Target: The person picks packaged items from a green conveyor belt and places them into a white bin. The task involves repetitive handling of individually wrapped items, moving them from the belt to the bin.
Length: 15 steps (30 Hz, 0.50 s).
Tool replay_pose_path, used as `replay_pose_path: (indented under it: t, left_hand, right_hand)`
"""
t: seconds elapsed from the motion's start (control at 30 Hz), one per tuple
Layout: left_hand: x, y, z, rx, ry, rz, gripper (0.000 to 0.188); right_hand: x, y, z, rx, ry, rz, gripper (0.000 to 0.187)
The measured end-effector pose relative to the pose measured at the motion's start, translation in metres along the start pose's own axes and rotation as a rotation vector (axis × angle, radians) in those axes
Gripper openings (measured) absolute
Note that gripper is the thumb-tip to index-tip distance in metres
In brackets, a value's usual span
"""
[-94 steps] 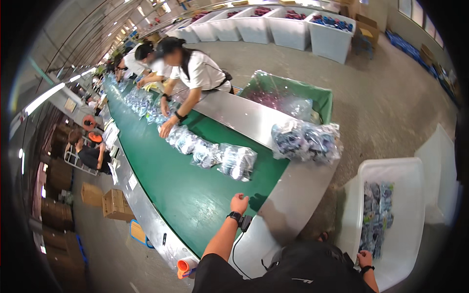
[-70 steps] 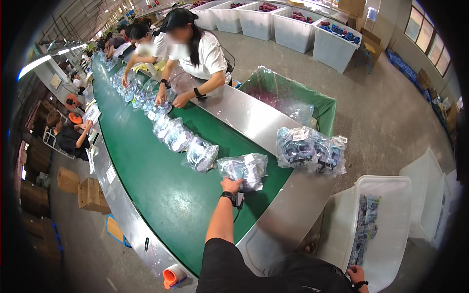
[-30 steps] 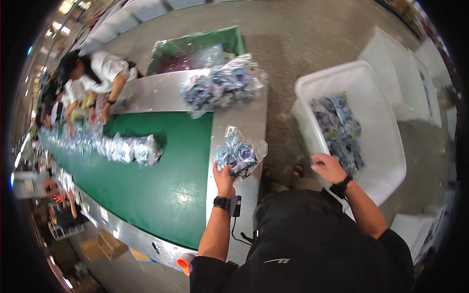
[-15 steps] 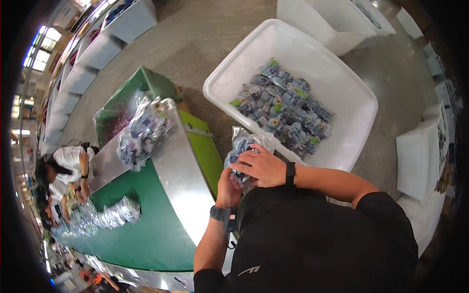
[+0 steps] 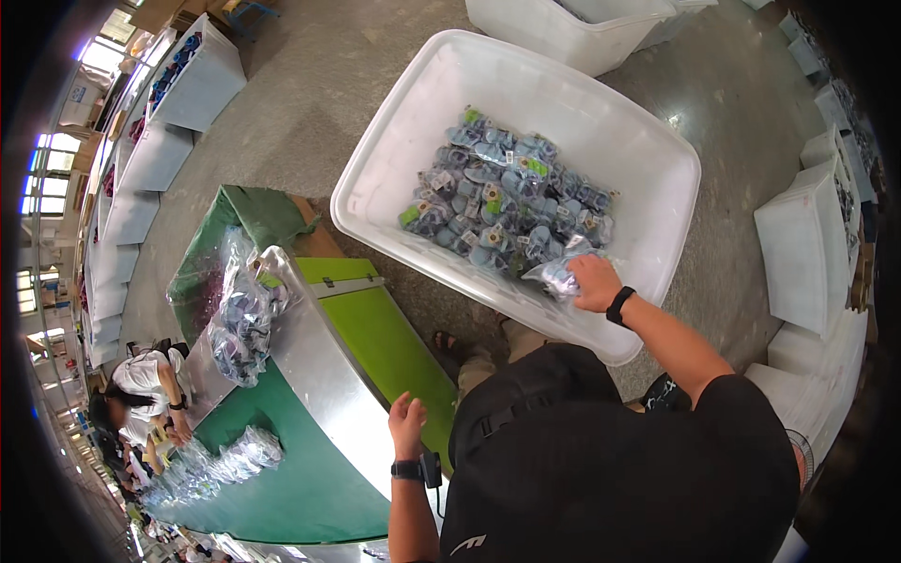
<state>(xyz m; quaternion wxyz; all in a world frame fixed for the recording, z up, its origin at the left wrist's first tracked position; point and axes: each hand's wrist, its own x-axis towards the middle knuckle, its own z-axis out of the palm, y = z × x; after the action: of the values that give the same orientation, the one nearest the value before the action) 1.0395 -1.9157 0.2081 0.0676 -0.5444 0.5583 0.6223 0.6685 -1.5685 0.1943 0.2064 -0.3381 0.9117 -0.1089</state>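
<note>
My right hand (image 5: 597, 282) reaches into a big white bin (image 5: 648, 141), its fingers closed on a clear plastic bag (image 5: 556, 272). The bag lies against the near edge of a pile of bagged blue-grey goods (image 5: 488, 192), which look like small shoes with some bright green tags. What is under my right palm is hidden. My left hand (image 5: 407, 424) hangs empty, fingers loosely bent and apart, beside the metal edge (image 5: 352, 394) of a green-topped belt table.
Bagged goods (image 5: 246, 319) sit at the table's far end, and a row of clear bags (image 5: 225, 464) lies on the green belt (image 5: 319, 479). A co-worker (image 5: 141, 385) stands at the left. White bins (image 5: 563, 38) stand beyond and at the right (image 5: 798, 244).
The bag held by both hands near my body has moved right into the bin with my right hand. My left hand has let go and dropped back left.
</note>
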Motion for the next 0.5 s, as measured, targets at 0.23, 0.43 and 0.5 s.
replay_pose_path:
  t: [0.23,0.43,0.5]
  left_hand:
    - [-0.021,-0.057,-0.035,-0.190,0.079,-0.144,0.044]
    - [-0.027,-0.063,-0.034,-0.206,0.093,-0.165,0.046]
    - [-0.027,-0.062,-0.035,-0.200,0.091,-0.155,0.046]
  right_hand:
    - [0.015,0.040,0.033,-0.069,-0.086,0.078,0.044]
    - [0.021,0.032,0.061,-0.024,-0.290,0.204,0.043]
    - [0.021,0.033,0.067,0.054,-0.321,0.257,0.043]
